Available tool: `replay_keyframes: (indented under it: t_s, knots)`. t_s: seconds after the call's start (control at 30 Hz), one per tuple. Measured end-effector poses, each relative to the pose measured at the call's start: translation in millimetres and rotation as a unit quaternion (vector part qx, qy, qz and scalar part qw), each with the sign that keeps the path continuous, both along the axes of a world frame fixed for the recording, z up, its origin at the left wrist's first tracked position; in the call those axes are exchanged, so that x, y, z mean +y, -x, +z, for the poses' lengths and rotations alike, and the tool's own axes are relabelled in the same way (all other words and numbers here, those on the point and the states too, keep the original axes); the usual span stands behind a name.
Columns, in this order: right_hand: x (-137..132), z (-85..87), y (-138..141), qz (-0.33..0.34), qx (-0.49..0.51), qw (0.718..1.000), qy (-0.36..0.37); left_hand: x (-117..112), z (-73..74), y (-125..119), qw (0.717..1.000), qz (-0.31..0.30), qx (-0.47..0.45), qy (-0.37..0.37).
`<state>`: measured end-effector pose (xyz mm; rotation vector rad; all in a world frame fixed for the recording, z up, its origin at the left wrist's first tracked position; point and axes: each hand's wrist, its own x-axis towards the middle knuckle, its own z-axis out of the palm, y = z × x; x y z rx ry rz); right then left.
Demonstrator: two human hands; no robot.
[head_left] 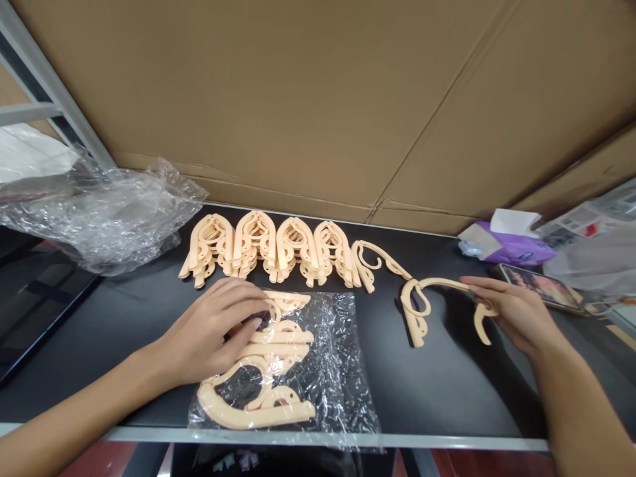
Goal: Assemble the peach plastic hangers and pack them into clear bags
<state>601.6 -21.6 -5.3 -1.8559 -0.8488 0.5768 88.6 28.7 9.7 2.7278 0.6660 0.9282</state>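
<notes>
My left hand (218,328) rests over a clear plastic bag (338,358) holding several cream plastic folding hangers (263,417). Its fingers are curled together around a small dark thing (259,319) that I cannot make out. On the right, my right hand (514,311) grips one end of a partly unfolded cream folding hanger (415,311). A curved hook-like piece (481,324) hangs below those fingers. Behind it, another partly opened hanger (382,255) lies on the black table, close to the one in my right hand.
Several stacks of folded hangers (256,245) stand in a row along the back. Crumpled clear plastic (124,218) lies at the left, by a dark panel (44,291). A purple tissue pack (517,245) and a phone (541,286) sit at the right. Cardboard (298,99) walls the rear.
</notes>
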Motion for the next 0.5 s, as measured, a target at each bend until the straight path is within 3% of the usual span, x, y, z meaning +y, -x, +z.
replay_keyframes:
  t_s: [0.1, 0.3, 0.5]
  knots:
    - [4, -5.4, 2, -0.015, -0.007, 0.999, 0.032, 0, 0.2, 0, 1.0, 0.004, -0.001, 0.003]
    - [8, -12.3, 11, 0.024, -0.166, 0.984, 0.056, 0, -0.4, 0, 1.0, 0.005, -0.001, 0.004]
    - [9, -12.8, 14, 0.024, -0.223, 0.972, 0.066, 0, 0.5, -1, 1.0, 0.0, -0.002, 0.004]
